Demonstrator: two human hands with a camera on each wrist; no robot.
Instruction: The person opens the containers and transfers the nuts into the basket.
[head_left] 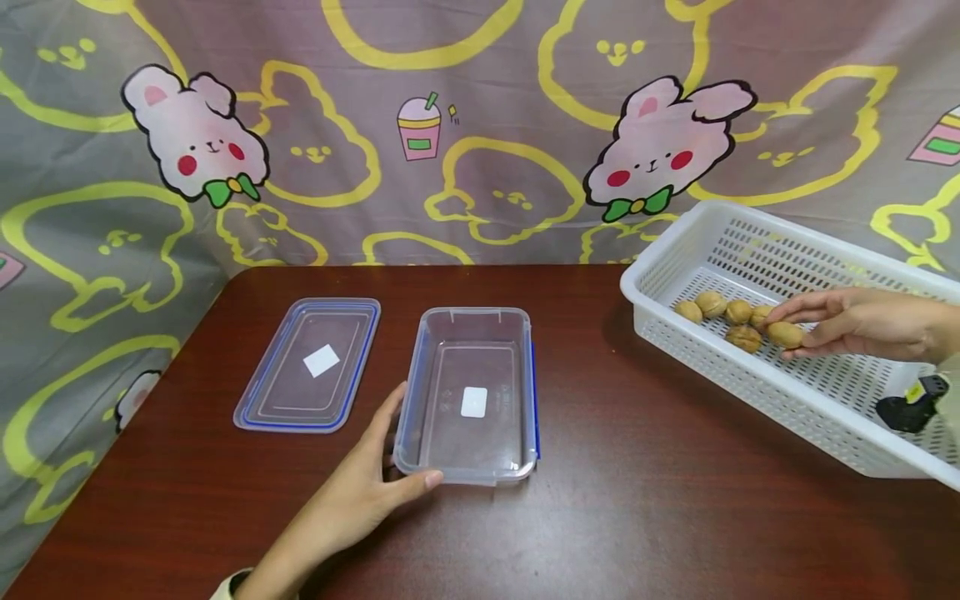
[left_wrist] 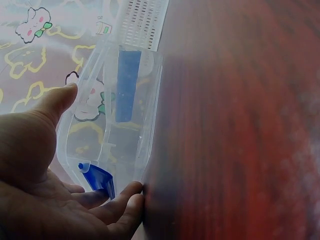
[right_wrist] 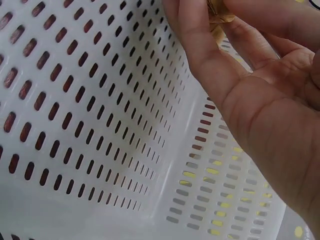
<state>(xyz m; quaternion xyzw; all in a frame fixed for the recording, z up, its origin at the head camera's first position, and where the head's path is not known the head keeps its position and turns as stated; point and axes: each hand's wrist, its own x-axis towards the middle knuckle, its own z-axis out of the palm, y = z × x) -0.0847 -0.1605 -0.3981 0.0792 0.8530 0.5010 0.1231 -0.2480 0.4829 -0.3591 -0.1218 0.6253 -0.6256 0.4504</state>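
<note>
A clear plastic food container (head_left: 472, 446) with a white label inside and blue side clips stands lidless on the table. My left hand (head_left: 352, 500) holds its near left corner, thumb over the front rim and fingers along the left side; in the left wrist view the fingers touch a blue clip (left_wrist: 100, 180). Over at the right, my right hand (head_left: 873, 325) reaches into a white perforated basket (head_left: 720, 371) and pinches a walnut (head_left: 785, 335) between thumb and fingers. Several other walnuts (head_left: 710, 303) lie close by in the basket. The right wrist view shows only part of the pinched walnut (right_wrist: 220, 11).
The container's lid (head_left: 281, 396), clear with a blue seal and white label, lies flat on the dark red table (head_left: 637, 517) to the left. A black object (head_left: 903, 412) with a yellow tag is at the right wrist. A patterned curtain (head_left: 510, 108) hangs behind the table.
</note>
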